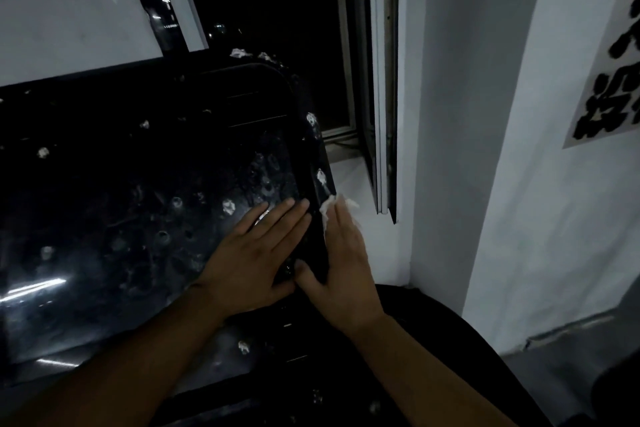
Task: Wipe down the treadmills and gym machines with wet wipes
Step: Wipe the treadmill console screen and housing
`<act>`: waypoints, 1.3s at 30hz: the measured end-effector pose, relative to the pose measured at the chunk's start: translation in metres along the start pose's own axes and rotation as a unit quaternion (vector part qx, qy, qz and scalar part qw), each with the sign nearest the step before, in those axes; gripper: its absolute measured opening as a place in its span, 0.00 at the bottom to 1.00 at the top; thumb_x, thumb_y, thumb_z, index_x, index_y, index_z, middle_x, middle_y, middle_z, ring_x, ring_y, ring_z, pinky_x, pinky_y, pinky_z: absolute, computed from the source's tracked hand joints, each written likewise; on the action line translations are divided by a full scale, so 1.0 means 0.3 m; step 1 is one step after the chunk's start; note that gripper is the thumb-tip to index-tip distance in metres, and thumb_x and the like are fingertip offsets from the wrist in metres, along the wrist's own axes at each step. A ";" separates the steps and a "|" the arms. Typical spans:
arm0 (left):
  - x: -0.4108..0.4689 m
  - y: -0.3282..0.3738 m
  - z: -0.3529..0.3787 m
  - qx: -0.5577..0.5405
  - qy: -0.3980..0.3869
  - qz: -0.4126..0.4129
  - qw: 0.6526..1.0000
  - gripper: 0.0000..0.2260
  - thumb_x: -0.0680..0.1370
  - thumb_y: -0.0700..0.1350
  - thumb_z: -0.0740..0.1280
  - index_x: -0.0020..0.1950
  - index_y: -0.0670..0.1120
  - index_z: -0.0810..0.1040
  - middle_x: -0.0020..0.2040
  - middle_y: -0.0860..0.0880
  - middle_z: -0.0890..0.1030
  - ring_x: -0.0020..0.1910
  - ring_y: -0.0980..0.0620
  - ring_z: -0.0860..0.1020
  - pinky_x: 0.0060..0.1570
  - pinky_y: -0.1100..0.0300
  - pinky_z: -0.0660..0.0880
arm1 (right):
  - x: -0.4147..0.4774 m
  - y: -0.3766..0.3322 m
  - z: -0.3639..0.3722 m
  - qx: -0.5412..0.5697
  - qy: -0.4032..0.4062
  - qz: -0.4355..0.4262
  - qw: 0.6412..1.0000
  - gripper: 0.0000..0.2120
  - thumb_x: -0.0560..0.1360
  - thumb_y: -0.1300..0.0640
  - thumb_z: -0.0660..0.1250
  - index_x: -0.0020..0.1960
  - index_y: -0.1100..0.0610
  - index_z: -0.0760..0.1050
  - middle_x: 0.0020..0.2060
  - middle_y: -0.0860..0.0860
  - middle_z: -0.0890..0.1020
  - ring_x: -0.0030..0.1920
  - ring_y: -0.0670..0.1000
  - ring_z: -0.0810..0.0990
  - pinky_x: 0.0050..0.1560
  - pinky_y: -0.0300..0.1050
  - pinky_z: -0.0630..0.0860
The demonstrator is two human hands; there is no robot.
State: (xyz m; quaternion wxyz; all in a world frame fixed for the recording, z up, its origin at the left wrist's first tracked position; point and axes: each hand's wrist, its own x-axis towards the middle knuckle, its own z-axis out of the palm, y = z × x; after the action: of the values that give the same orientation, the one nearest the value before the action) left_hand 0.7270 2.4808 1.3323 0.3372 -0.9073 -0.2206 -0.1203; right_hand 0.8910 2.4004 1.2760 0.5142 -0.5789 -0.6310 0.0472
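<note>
White crumpled wet wipe (341, 205) is sitting under your right grip (346, 253), straight fingers pressing it onto the right edge of the glossy black machine panel (138, 201), nothing pinched. Left grip (252, 253) is lying flat, bracing the face. You're mid-wipe; the next stroke is probably running up that edge. Grey window frame (381, 80) is crowding the right; room is opening leftward.

Dark window pane (277, 10), pale metal frame (381, 80), white sill (349, 180) below. White wall (485, 114) on the right carries a poster (609, 80) with black characters.
</note>
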 end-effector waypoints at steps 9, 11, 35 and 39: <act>-0.002 0.004 0.010 -0.012 0.011 -0.009 1.000 0.37 0.78 0.62 0.60 0.80 0.41 0.64 0.82 0.44 0.60 0.81 0.46 0.59 0.78 0.45 0.55 | 0.063 0.007 -0.006 -0.003 0.002 -0.014 1.000 0.44 0.75 0.42 0.61 0.83 0.59 0.47 0.82 0.50 0.46 0.82 0.47 0.43 0.80 0.59 0.47; -0.002 0.002 0.014 -0.008 0.010 -0.005 1.000 0.37 0.78 0.62 0.60 0.81 0.41 0.62 0.82 0.44 0.59 0.81 0.45 0.59 0.78 0.44 0.55 | 0.003 0.025 0.011 -0.012 0.004 -0.054 0.998 0.45 0.75 0.44 0.65 0.83 0.58 0.45 0.82 0.52 0.47 0.82 0.52 0.46 0.79 0.62 0.52; 0.130 -0.116 -0.033 -0.037 0.026 -0.092 0.995 0.37 0.78 0.66 0.56 0.80 0.43 0.65 0.81 0.45 0.62 0.80 0.47 0.61 0.77 0.43 0.58 | 0.101 -0.010 -0.045 0.007 0.011 0.011 1.000 0.36 0.78 0.51 0.59 0.83 0.53 0.50 0.82 0.46 0.54 0.81 0.42 0.50 0.80 0.49 0.54; 0.130 -0.109 -0.011 -0.039 0.037 -0.098 0.994 0.37 0.78 0.65 0.56 0.81 0.43 0.63 0.82 0.46 0.59 0.81 0.48 0.58 0.78 0.43 0.57 | 0.126 -0.080 -0.011 0.054 0.026 0.034 0.998 0.37 0.76 0.50 0.54 0.83 0.54 0.49 0.80 0.38 0.49 0.80 0.39 0.47 0.79 0.38 0.49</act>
State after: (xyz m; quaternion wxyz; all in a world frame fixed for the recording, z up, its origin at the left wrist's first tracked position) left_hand 0.7450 2.5131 1.3672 0.2963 -0.8886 -0.2908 -0.1951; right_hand 0.8846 2.4203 1.3158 0.5587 -0.5724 -0.5943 0.0834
